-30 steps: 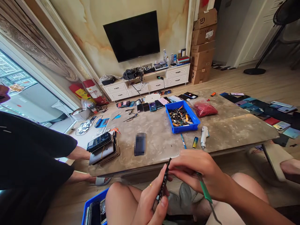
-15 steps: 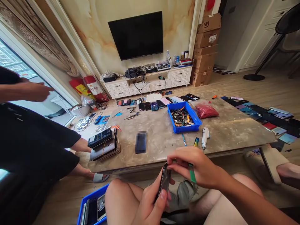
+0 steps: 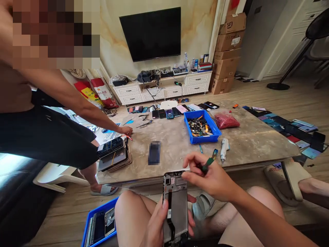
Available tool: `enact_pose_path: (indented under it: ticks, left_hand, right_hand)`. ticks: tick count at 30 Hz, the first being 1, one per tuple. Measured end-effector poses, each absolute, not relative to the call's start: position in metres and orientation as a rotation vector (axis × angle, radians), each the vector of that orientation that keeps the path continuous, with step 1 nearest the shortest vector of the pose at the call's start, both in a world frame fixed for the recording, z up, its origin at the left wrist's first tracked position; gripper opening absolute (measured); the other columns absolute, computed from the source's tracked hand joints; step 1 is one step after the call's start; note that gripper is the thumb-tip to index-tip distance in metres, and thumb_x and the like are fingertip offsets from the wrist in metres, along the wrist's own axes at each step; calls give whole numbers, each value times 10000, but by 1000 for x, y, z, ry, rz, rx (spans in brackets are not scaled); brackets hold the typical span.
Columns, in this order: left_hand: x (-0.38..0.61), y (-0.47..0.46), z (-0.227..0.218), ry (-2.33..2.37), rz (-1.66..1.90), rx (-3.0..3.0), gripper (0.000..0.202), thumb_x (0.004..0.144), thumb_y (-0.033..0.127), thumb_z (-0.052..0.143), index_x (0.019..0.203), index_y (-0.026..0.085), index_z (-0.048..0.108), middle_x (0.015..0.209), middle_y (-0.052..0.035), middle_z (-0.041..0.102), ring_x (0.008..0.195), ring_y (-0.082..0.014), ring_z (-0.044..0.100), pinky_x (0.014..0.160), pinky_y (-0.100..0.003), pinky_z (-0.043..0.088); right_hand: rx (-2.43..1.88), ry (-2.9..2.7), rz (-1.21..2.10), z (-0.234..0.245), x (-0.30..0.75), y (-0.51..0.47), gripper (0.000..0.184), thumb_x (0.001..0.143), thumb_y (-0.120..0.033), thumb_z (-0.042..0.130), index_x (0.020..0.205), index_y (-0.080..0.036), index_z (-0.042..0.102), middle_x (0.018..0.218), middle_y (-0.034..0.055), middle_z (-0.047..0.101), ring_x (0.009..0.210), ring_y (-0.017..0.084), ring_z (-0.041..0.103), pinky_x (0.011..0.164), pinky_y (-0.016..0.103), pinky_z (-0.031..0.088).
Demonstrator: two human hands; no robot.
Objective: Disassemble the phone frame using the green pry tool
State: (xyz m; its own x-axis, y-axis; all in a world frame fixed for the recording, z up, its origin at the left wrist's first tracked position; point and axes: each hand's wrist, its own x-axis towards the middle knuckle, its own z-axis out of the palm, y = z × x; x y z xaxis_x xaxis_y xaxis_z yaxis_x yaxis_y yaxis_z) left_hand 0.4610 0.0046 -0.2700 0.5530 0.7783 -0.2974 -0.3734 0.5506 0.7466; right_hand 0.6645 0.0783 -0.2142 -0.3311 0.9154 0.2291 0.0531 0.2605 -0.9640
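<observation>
From where I stand, the person's left hand [image 3: 155,219] is closed around an opened black smartphone frame [image 3: 177,209], holding it upright in front of the knees with its inner side showing. A thin black flex cable [image 3: 170,209] runs down that exposed face. The right hand [image 3: 212,180] is curled, pinching a slim green-handled prying tool [image 3: 208,164], with its fingertips [image 3: 185,174] at the frame's top edge; I cannot tell whether they touch it.

The risk sits right there: a slip of the tool could nick or tear that bare cable, and a loosened left-hand grip could drop the frame toward the blue plastic crate [image 3: 100,212] below and left of the hands, which is packed with phone screens. Ahead of the hands, on a mottled stone-topped table [image 3: 246,151], stands a blue plastic tray [image 3: 205,135] of small parts. Farther left, a co-worker's hand [image 3: 125,130] reaches across the table above a stack of phones [image 3: 113,157].

For writing, "SF" is legible on the top brown cardboard carton [image 3: 232,23], well beyond the hands. The small white sticker on the frame is too small to read.
</observation>
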Motion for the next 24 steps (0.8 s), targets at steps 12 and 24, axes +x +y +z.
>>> enact_pose_path:
  ticks: [12,24]
  left_hand:
    - [480,-10,-248,504,758,589,737,941,691,351,1252,89,643,855,-144,722,773,-259,705,704,-332,521]
    - [486,-16,-227,767,804,649,640,870,667,521,1140,119,715,921,-168,745,1036,-391,694,857,-467,574]
  right_hand:
    - [-783,-1755,787,-195,697,27,176,1039,-276,551,1171,-254,664,877,10,661,788,137,629,717,242,506]
    - [-745,-1878,648,-195,699,24,368,929,-49,648,1252,-223,684,1054,33,697,925,124,679,794,182,579]
